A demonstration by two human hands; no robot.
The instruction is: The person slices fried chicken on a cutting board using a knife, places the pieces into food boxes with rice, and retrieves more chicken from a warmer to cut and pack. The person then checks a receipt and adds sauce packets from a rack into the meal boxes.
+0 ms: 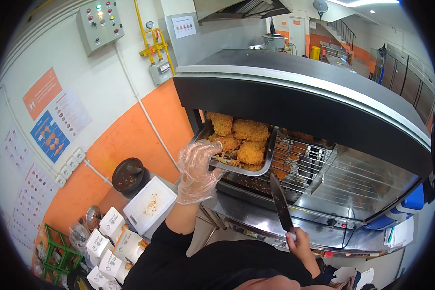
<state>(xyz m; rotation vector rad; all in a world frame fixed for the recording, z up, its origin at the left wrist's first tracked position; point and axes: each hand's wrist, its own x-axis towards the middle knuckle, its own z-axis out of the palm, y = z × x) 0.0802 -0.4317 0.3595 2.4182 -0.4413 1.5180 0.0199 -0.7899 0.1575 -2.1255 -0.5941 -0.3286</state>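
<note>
Near frame centre, the gloved left hand (196, 169) is gripping a tray (271, 155); lower right, the right hand (301, 243) is clutching a knife (281, 205).

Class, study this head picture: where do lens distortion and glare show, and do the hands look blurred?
In the head view, the cabinet bows along its front and the corners fade to black; in the head view, glare whitens patches of the steel counter and the ceiling light looks washed out; in the head view, the left hand and right hand look fairly sharp.
</note>
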